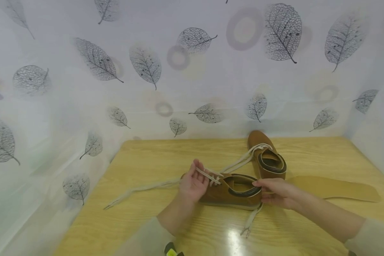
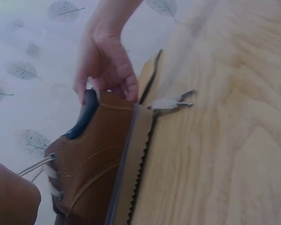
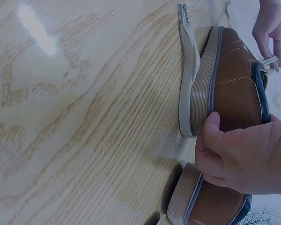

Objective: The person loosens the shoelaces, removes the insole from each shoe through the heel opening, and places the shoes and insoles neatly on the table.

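Note:
A brown leather shoe (image 1: 217,198) with a dark padded collar lies lengthwise on the table, toe to the left. My right hand (image 1: 280,193) grips it at the heel, thumb over the collar in the head view and fingers low on the back. At the lacing, my left hand (image 1: 193,183) holds a pale shoelace (image 1: 213,178) at its fingers. That lace runs taut from the eyelets to the hand in the left wrist view. Another lace end (image 1: 147,187) stretches left across the table, and a doubled lace (image 3: 189,70) lies along the sole near the heel.
Behind the heel stands a second brown shoe (image 1: 259,140), its laces (image 1: 238,164) trailing left. A flat tan insole-shaped piece (image 1: 339,188) lies to the right. The wooden table (image 1: 140,227) meets a leaf-patterned covering (image 1: 211,81) at the back and sides.

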`<action>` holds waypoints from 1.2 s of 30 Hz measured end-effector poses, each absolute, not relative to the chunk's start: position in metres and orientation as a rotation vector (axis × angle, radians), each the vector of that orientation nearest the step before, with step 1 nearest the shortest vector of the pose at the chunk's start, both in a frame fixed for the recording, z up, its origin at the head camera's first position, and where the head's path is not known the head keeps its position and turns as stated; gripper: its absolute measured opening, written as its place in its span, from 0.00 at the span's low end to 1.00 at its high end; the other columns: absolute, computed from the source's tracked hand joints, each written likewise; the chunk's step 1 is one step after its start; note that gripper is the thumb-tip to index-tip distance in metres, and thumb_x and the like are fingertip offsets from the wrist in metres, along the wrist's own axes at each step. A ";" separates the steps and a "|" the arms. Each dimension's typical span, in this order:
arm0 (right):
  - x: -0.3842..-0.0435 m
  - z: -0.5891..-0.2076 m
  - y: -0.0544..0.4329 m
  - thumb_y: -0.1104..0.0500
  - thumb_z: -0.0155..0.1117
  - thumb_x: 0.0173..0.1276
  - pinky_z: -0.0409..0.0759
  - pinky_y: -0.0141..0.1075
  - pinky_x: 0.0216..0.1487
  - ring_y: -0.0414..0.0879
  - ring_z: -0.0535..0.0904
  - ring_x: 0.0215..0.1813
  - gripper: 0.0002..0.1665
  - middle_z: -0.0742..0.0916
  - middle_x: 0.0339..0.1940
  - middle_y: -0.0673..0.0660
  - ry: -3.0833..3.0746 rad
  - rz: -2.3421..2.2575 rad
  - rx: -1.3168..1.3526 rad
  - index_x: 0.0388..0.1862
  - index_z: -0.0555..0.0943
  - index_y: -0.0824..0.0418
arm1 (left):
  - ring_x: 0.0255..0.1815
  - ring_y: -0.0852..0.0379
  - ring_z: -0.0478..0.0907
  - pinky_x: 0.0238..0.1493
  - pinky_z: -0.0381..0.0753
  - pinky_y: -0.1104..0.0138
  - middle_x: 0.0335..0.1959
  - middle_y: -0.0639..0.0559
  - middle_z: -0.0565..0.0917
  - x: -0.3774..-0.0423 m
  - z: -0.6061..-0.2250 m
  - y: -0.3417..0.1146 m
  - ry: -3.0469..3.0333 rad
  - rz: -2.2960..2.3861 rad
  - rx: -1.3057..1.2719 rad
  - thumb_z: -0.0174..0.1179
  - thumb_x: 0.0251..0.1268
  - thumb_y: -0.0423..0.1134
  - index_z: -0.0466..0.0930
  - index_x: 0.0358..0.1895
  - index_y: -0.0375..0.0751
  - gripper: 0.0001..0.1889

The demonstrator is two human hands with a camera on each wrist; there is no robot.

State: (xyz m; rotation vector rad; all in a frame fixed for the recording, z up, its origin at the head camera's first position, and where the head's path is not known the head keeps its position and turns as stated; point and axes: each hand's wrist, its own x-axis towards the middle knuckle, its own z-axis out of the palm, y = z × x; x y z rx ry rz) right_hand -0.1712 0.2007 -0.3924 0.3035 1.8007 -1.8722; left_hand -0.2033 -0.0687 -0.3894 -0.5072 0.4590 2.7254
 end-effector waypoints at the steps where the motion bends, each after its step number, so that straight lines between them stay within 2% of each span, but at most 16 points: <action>1: -0.171 -0.392 0.200 0.59 0.60 0.65 0.75 0.47 0.59 0.51 0.74 0.49 0.10 0.74 0.36 0.53 1.804 -1.869 0.305 0.41 0.81 0.65 | 0.43 0.64 0.78 0.62 0.69 0.69 0.36 0.58 0.84 -0.205 -0.388 -0.071 0.444 2.740 -0.519 0.48 0.73 0.42 0.80 0.38 0.47 0.10; 5: -0.172 -0.392 0.199 0.59 0.61 0.64 0.73 0.50 0.61 0.52 0.75 0.50 0.13 0.73 0.41 0.56 1.810 -1.868 0.311 0.43 0.79 0.67 | 0.43 0.64 0.79 0.66 0.65 0.69 0.37 0.56 0.84 -0.213 -0.386 -0.081 0.412 2.785 -0.527 0.49 0.72 0.41 0.81 0.40 0.45 0.10; 11: -0.171 -0.392 0.198 0.59 0.61 0.64 0.75 0.47 0.59 0.52 0.74 0.49 0.13 0.73 0.37 0.54 1.814 -1.862 0.316 0.43 0.78 0.67 | 0.40 0.59 0.83 0.66 0.67 0.67 0.37 0.50 0.87 -0.223 -0.392 -0.097 0.349 2.828 -0.584 0.51 0.71 0.38 0.75 0.47 0.45 0.07; 17: -0.170 -0.393 0.199 0.60 0.61 0.64 0.71 0.52 0.63 0.53 0.73 0.51 0.15 0.69 0.40 0.56 1.815 -1.871 0.339 0.45 0.77 0.68 | 0.41 0.57 0.84 0.66 0.68 0.66 0.39 0.48 0.87 -0.230 -0.395 -0.119 0.367 2.870 -0.615 0.50 0.71 0.39 0.64 0.65 0.50 0.20; 20: -0.171 -0.393 0.199 0.60 0.61 0.64 0.69 0.53 0.64 0.54 0.73 0.51 0.14 0.67 0.42 0.58 1.812 -1.882 0.342 0.45 0.77 0.68 | 0.46 0.57 0.83 0.66 0.67 0.67 0.42 0.48 0.85 -0.232 -0.396 -0.132 0.394 2.874 -0.604 0.48 0.72 0.40 0.57 0.70 0.50 0.25; 23: -0.172 -0.394 0.200 0.60 0.60 0.65 0.68 0.54 0.64 0.55 0.72 0.52 0.14 0.65 0.45 0.60 1.805 -1.887 0.334 0.45 0.77 0.68 | 0.56 0.58 0.77 0.66 0.67 0.67 0.48 0.49 0.82 -0.233 -0.397 -0.145 0.389 2.871 -0.631 0.47 0.72 0.40 0.56 0.71 0.49 0.26; 27: -0.172 -0.395 0.199 0.60 0.59 0.65 0.68 0.54 0.65 0.55 0.72 0.52 0.15 0.65 0.48 0.62 1.802 -1.887 0.340 0.47 0.75 0.69 | 0.68 0.60 0.65 0.67 0.63 0.69 0.63 0.53 0.72 -0.234 -0.398 -0.162 0.318 2.872 -0.663 0.47 0.72 0.40 0.58 0.70 0.49 0.25; 32: -0.172 -0.395 0.199 0.60 0.59 0.65 0.70 0.53 0.64 0.55 0.73 0.51 0.14 0.68 0.46 0.61 1.809 -1.887 0.344 0.46 0.76 0.68 | 0.72 0.61 0.58 0.71 0.57 0.68 0.73 0.58 0.58 -0.235 -0.402 -0.182 0.275 2.892 -0.667 0.45 0.73 0.39 0.54 0.72 0.51 0.26; 36: -0.172 -0.394 0.199 0.60 0.60 0.65 0.71 0.52 0.63 0.54 0.74 0.51 0.14 0.69 0.45 0.60 1.811 -1.885 0.341 0.45 0.76 0.67 | 0.72 0.63 0.57 0.72 0.54 0.69 0.73 0.60 0.56 -0.233 -0.404 -0.198 0.240 2.897 -0.682 0.44 0.74 0.38 0.50 0.73 0.56 0.27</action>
